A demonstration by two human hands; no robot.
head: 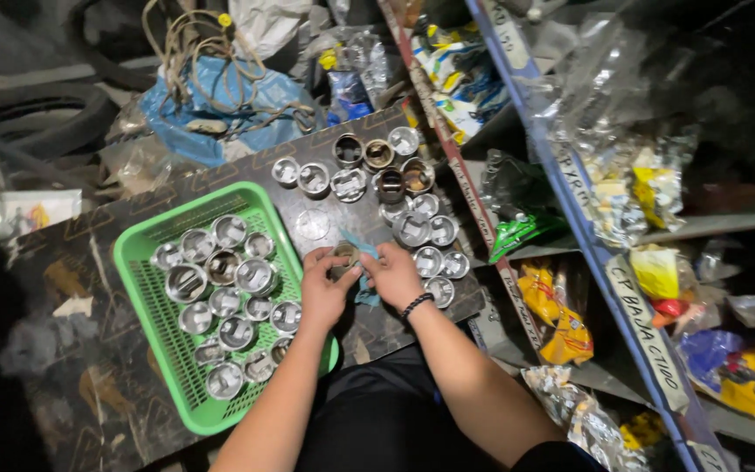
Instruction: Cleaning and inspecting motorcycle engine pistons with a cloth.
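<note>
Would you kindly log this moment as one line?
left hand: holds piston | right hand: cloth on it | green tray: pistons

Location: motor-parts shop or repair workshop | Evidence: metal pistons (412,229) at the far right corner of the tabletop (72,288), more in green tray (146,301) | shelves (622,288) with bagged spare parts (631,188) | rubber tyres (37,114) beyond the far edge

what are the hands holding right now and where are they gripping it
Left hand grips a small round metal piston by its side; right hand presses a blue cloth against it.
</note>
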